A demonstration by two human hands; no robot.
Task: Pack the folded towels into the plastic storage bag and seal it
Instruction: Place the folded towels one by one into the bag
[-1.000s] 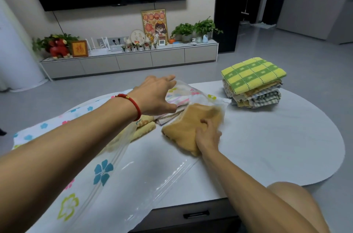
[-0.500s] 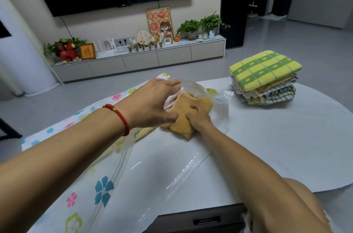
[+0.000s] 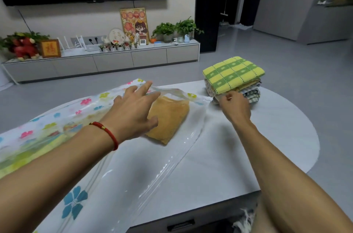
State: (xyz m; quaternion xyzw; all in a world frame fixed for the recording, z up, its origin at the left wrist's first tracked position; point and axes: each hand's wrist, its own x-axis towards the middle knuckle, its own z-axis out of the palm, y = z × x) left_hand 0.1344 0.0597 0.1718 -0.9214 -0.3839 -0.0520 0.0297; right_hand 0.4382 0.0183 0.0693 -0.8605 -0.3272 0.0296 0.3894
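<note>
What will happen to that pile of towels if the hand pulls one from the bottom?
The stack of towels would probably lean or slide, since several soft folded layers sit unevenly. The pulled towel would likely droop. The right hand is at its lower edge.

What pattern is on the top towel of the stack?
Yellow and green checks on the top towel, seen clearly in the head view.

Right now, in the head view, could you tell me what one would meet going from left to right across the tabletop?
Flowered plastic storage bag → left hand → orange-brown towel → right hand → stack of folded towels.
</note>
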